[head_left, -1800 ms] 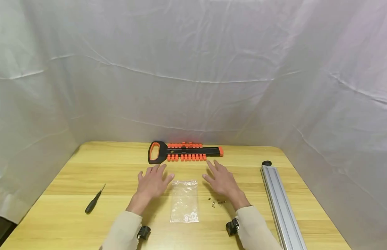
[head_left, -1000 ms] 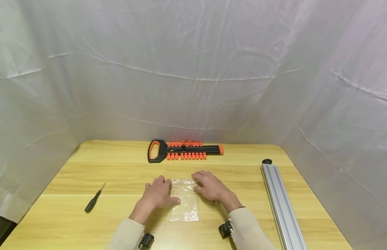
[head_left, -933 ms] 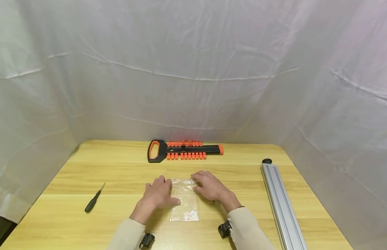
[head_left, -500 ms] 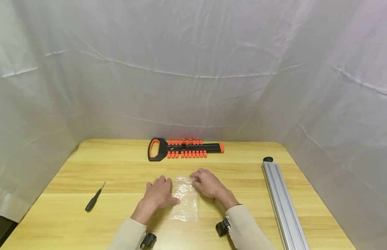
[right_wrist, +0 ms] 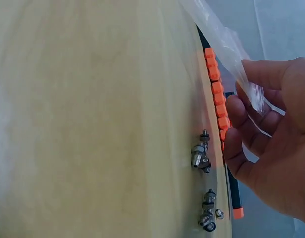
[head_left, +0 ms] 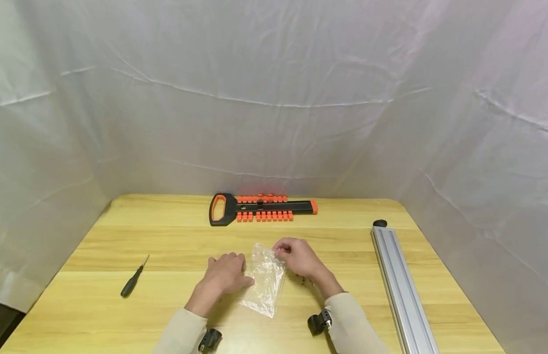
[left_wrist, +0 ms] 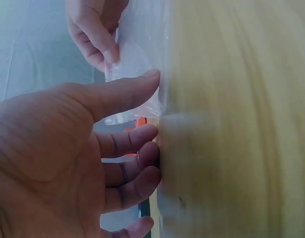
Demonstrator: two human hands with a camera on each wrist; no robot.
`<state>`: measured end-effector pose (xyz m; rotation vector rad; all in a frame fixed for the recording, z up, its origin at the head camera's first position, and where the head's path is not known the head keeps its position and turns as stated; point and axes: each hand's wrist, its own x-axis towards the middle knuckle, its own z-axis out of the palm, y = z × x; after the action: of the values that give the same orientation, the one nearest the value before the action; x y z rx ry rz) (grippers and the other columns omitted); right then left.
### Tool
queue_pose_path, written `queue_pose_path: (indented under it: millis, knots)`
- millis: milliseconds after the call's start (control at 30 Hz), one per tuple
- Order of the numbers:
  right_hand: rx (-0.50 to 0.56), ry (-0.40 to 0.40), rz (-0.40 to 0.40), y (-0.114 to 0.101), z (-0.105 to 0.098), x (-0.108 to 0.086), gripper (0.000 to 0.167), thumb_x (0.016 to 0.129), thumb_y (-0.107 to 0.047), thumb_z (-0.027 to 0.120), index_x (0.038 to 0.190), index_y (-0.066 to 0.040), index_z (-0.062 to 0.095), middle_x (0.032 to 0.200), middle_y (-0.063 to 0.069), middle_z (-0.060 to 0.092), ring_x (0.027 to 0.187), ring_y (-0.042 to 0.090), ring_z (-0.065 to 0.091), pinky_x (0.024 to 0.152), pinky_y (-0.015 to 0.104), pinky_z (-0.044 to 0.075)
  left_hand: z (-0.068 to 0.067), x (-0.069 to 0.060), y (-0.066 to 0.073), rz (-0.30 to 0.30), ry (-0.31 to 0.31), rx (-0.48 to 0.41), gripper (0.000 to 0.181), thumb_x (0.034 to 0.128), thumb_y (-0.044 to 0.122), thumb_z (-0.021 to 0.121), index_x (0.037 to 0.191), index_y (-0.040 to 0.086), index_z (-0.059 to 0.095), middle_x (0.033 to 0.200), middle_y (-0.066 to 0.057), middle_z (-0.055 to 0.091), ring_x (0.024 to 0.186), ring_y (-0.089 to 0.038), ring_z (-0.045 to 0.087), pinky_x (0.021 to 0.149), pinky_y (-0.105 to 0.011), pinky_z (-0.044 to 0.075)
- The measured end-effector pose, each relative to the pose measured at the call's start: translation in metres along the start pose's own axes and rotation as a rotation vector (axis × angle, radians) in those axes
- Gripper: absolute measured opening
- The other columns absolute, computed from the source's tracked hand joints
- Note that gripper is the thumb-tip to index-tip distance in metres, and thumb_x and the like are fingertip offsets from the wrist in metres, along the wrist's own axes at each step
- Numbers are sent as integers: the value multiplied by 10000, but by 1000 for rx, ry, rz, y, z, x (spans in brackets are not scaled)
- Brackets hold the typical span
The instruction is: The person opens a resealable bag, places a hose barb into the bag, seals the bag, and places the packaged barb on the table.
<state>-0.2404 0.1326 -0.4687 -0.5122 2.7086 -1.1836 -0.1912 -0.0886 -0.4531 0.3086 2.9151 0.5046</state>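
A clear zip-lock plastic bag (head_left: 264, 282) lies tilted on the table between the hands, its top right corner raised. My right hand (head_left: 299, 256) pinches that corner between thumb and fingers; the bag (right_wrist: 227, 49) hangs from this grip in the right wrist view. At the bag's left edge, my left hand (head_left: 226, 274) rests with relaxed fingertips on the table. Its thumb lies against the bag (left_wrist: 142, 49), as the left wrist view shows. Beneath the right hand sit several small metal screws or fittings (right_wrist: 202, 153), partly hidden by the wrist in the head view.
A screwdriver (head_left: 134, 281) lies on the wooden table (head_left: 181, 236) at the left. Along the back is a black-and-orange handled rack (head_left: 274, 207). A long grey aluminium bar (head_left: 402, 290) with a black knob runs down the right side. Grey-white cloth (head_left: 274, 98) encloses the table.
Both hands have come in from beside the bag and down to it. The right hand has taken its top right corner and lifted it, turning the bag slightly. The left hand has stayed lately.
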Motion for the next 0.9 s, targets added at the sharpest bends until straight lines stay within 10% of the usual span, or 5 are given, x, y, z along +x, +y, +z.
queue_pose_path:
  millis: [467,900]
  knots:
    - [173,119,62,1,-15,-9,76,941,-214,617,985,-213,679,912,-27,659,882,151,589,761,312,501,-6,2,-7,96,-28,-185,113,873,214,607,761,215,594,702,89,563,695,-127,505,758,-430,418]
    - [115,94,127,6,-12,-10,161,928,-342,629,1004,-226,711,884,-26,660,778,138,565,690,286,486,-16,12,-5,69,28,-266,123,984,187,548,937,138,651,789,32,599,665,-134,488,642,-284,411]
